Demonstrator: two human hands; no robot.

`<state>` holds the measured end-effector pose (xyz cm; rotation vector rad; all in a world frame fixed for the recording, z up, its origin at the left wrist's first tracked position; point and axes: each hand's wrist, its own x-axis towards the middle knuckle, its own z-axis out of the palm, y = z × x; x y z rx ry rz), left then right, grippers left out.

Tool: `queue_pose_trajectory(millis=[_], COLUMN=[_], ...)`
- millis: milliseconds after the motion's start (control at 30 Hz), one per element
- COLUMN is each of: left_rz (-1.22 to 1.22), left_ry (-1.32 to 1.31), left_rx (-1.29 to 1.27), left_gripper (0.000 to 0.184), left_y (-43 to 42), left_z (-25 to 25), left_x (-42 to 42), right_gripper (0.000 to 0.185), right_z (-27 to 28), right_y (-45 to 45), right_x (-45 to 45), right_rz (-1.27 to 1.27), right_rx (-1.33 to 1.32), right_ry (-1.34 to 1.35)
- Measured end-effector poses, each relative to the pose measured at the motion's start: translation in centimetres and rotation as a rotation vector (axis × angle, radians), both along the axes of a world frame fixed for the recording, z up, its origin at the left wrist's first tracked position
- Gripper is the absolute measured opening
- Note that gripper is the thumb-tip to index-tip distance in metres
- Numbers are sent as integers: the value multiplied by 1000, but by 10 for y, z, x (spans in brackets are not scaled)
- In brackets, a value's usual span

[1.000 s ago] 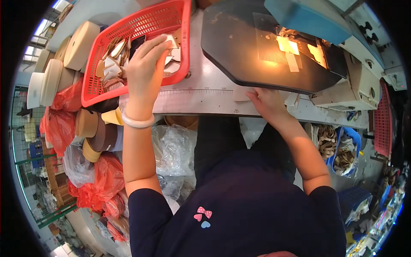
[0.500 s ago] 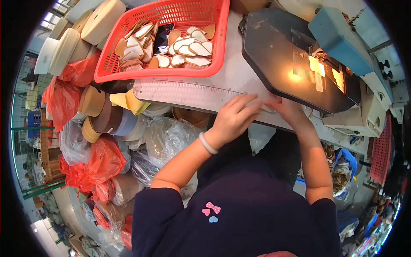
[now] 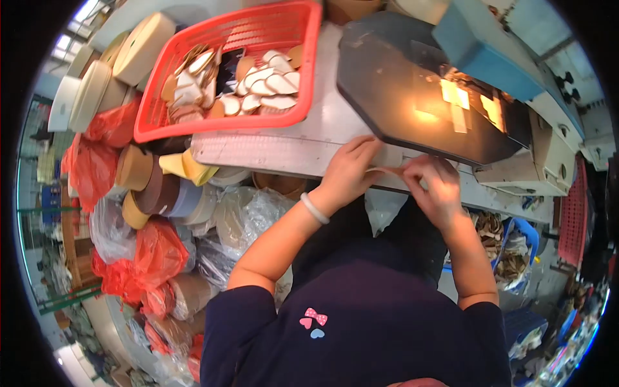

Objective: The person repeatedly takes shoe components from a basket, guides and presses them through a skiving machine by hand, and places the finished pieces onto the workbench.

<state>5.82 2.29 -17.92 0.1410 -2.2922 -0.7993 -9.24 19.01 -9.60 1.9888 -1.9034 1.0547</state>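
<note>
A thin tan piece [image 3: 385, 169] spans the gap between my hands at the table's front edge. My left hand [image 3: 351, 169], with a pale bangle at its wrist, pinches the piece's left end. The right end is between the closed fingers of my right hand [image 3: 435, 187]. Behind my hands lies the black machine plate [image 3: 387, 84], lit by a lamp. To the left, a red basket [image 3: 308, 71] holds several white pieces with tan edges [image 3: 261, 84] and a dark flat object [image 3: 230, 69].
A blue machine head [image 3: 490, 64] stands over the plate's right side. Rolls of strip material [image 3: 145, 48] and red plastic bags [image 3: 158, 251] crowd the left. A blue-rimmed container [image 3: 519, 248] with scraps is below the table at right.
My left hand came from the basket to the table's front edge beside my right hand. The thin piece has since come up between both hands, and the fingers of my right hand have curled.
</note>
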Motion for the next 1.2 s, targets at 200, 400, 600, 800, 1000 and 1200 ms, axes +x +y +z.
queue_pose_trajectory(millis=[200, 400, 600, 800, 1000, 1200], left_rz=[16, -6, -31, -3, -66, -73], left_ry=[320, 280, 33, -3, -1, 10], left_rx=[-260, -304, -364, -328, -329, -324], left_gripper=[41, 24, 23, 24, 26, 27], left_y=[19, -5, -20, -20, -27, -27], left_z=[70, 158, 174, 172, 174, 173], left_x=[20, -37, -60, -66, -70, -72], right_gripper=[28, 23, 18, 19, 20, 21], right_z=[85, 86, 82, 81, 81, 81], right_y=[7, -19, -20, -22, -23, -20], right_x=[1, -25, -40, -42, -42, -40], right_rz=[-201, -451, -360, -344, -347, -350], right_rx=[-121, -25, -142, -128, -130, -115], right_ry=[-107, -215, -10, 66, 51, 44])
